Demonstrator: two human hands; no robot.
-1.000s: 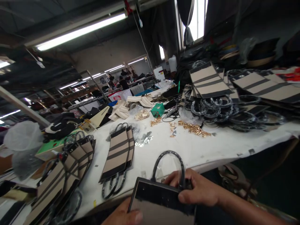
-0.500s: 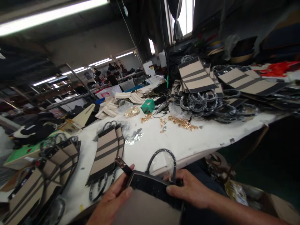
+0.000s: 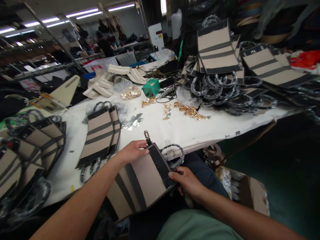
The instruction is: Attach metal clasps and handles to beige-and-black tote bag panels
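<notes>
A beige bag panel with dark stripes and a black top band lies tilted over my lap. My left hand grips its upper left corner, beside a short black strap with a metal buckle that sticks up from the edge. At the other end of the black band, my right hand pinches the corner, thumb on top. A looped handle in clear plastic wrap rises from the band between the hands. Small holes or studs dot the band. The panel's underside is hidden.
On the white table lie gold metal fittings, small silvery plates and a green box. Similar panels are stacked at the left and back right. An open carton stands below, right of the table edge.
The panel has swung round and come farther into view, showing its stripes. Both hands still hold its top corners. The camera view has tipped downward.
</notes>
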